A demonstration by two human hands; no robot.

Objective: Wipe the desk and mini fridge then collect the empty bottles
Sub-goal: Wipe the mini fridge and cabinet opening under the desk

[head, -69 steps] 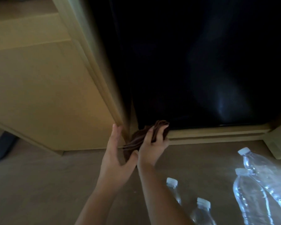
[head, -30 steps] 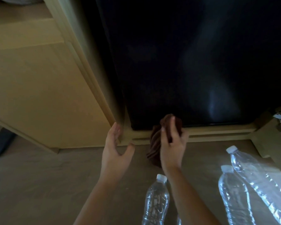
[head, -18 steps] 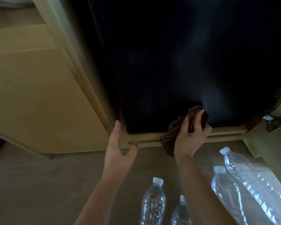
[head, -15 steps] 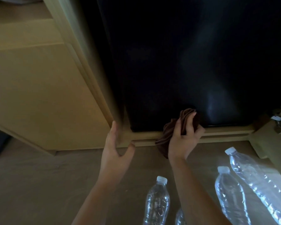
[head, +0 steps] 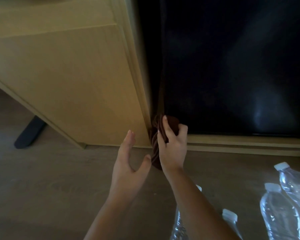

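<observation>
The black mini fridge [head: 223, 66] fills the upper right, set inside a light wooden cabinet [head: 68, 75]. My right hand [head: 171, 144] grips a bunched brown cloth [head: 156, 135] against the fridge's lower left corner, beside the cabinet's edge. My left hand [head: 128, 161] hovers open just left of the cloth, fingers straight, holding nothing. Several clear plastic bottles with white caps lie on the floor at the lower right, among them one [head: 280, 213] beside another [head: 298, 184]; my right forearm partly hides a third [head: 178, 226].
A wooden plinth strip [head: 241, 144] runs under the fridge. A dark furniture leg [head: 29, 132] stands on the brownish floor [head: 50, 187] at the left, under the cabinet's slanted lower edge.
My right hand has slid the cloth leftward along the fridge's bottom edge to its lower left corner. The view has shifted left, so the bottles sit further right.
</observation>
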